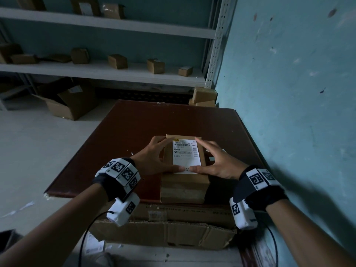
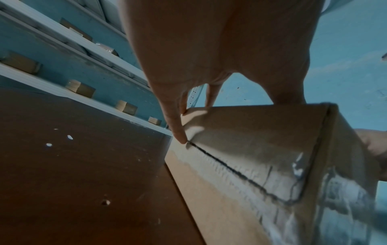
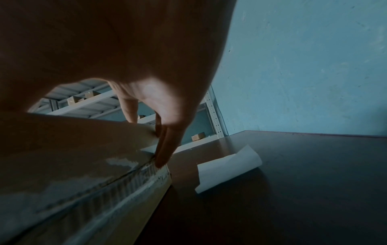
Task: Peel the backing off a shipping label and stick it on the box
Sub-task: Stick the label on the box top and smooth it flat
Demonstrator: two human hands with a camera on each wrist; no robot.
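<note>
L hand (image 1: 152,158) + R hand (image 1: 213,160), fingers flat, pressing label (image 1: 185,155) btwn them, atop box (image 1: 184,186).

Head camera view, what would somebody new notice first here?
The white shipping label lies on top of the cardboard box at the near edge of the dark table. The left hand and right hand flank it, thumbs pressing its near edge. The curled white backing sheet lies on the table right of the box.
</note>
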